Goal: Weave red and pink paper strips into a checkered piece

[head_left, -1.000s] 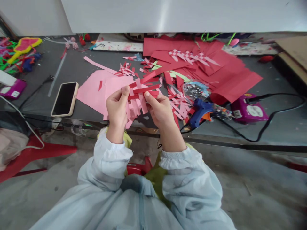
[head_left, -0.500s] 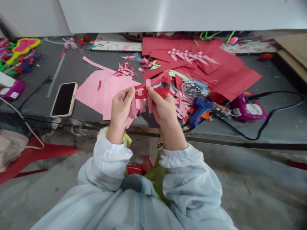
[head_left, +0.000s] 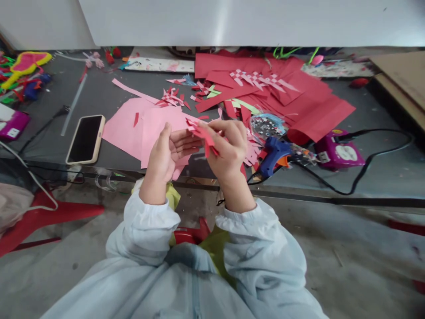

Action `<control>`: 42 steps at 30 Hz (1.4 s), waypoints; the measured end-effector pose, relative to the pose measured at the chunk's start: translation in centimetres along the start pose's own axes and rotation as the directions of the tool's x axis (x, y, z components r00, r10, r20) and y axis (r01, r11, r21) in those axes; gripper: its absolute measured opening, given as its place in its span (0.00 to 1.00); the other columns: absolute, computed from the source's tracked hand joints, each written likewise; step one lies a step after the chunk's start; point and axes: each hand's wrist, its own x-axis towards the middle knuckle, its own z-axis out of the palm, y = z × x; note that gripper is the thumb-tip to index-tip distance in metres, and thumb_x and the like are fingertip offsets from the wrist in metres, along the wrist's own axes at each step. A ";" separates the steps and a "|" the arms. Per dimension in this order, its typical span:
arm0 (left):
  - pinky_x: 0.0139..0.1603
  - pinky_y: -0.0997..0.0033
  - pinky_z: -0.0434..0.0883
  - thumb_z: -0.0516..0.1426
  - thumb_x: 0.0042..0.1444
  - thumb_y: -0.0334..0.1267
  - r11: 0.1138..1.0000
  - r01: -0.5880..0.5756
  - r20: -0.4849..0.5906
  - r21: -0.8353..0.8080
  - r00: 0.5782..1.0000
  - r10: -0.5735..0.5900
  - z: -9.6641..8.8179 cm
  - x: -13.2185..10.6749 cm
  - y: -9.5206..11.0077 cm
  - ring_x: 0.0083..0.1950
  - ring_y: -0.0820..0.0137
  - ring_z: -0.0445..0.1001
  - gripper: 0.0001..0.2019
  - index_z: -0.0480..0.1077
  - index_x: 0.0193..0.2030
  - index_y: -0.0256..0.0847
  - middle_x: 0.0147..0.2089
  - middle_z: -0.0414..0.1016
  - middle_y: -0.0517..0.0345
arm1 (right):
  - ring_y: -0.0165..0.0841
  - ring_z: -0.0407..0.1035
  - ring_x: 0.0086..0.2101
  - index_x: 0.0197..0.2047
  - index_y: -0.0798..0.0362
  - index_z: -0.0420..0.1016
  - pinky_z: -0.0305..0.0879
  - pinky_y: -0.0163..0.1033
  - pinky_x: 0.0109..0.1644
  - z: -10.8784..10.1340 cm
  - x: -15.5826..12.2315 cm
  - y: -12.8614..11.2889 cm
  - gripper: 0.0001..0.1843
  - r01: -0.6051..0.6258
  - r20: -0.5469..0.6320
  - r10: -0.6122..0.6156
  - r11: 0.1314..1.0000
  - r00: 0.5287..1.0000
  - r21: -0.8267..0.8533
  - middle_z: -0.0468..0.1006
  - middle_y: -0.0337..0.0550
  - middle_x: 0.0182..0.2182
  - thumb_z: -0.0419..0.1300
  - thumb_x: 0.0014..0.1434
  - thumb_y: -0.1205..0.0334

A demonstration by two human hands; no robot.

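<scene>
The right hand (head_left: 229, 148) was pinched shut on a small woven piece of red and pink paper strips (head_left: 203, 134), held in the air above the near edge of the dark grey table (head_left: 99, 91). The left hand (head_left: 164, 155) stood half open, its fingers (head_left: 184, 142) against the piece's edge; whether they gripped it could not be told. The weave looked partly done, with loose ends jutting out. Flat pink paper sheets (head_left: 129, 128) lay beneath, a blue glue gun (head_left: 274, 153) to the right, and a black-screened phone (head_left: 84, 138) to the left. Farther back, checkered woven strips (head_left: 257, 78), seemingly finished, rested on red paper sheets (head_left: 312, 108).
</scene>
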 end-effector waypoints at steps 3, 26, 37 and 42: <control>0.36 0.69 0.79 0.49 0.66 0.60 0.998 0.051 0.005 -0.045 0.999 -0.050 -0.5 0.1 0.3 0.35 0.66 0.81 0.28 0.77 0.32 0.39 0.30 0.80 0.51 | 0.35 0.71 0.40 0.50 0.44 0.82 0.70 0.44 0.47 0.1 -0.6 0.0 0.15 0.142 0.052 -0.141 0.990 0.989 -0.018 0.82 0.44 0.39 0.56 0.67 0.66; 0.30 0.74 0.75 0.62 0.55 0.29 0.996 -0.086 -0.143 0.029 0.986 0.089 -2.1 0.2 0.6 0.26 0.74 0.76 0.05 0.78 0.29 0.39 0.26 0.76 0.60 | 0.38 0.74 0.41 0.43 0.49 0.81 0.69 0.48 0.50 -1.5 0.0 0.4 0.13 -0.110 0.193 0.070 0.972 0.979 0.207 0.83 0.46 0.38 0.55 0.68 0.55; 0.29 0.77 0.73 0.64 0.55 0.33 0.976 -0.172 -0.104 0.134 0.977 0.186 -2.3 0.6 0.0 0.28 0.75 0.75 0.03 0.77 0.31 0.40 0.30 0.76 0.62 | 0.29 0.66 0.28 0.28 0.53 0.79 0.58 0.38 0.32 -2.2 0.3 0.4 0.17 -0.498 0.490 0.291 0.784 0.822 0.370 0.78 0.41 0.25 0.63 0.61 0.50; 0.28 0.77 0.73 0.62 0.57 0.32 0.984 -0.148 -0.147 0.099 0.976 0.161 -2.0 0.6 0.2 0.27 0.75 0.75 0.03 0.76 0.32 0.40 0.30 0.75 0.62 | 0.25 0.58 0.24 0.30 0.54 0.80 0.52 0.36 0.28 -2.5 0.6 0.2 0.13 -0.634 0.665 0.306 0.701 0.681 0.327 0.74 0.37 0.24 0.69 0.54 0.52</control>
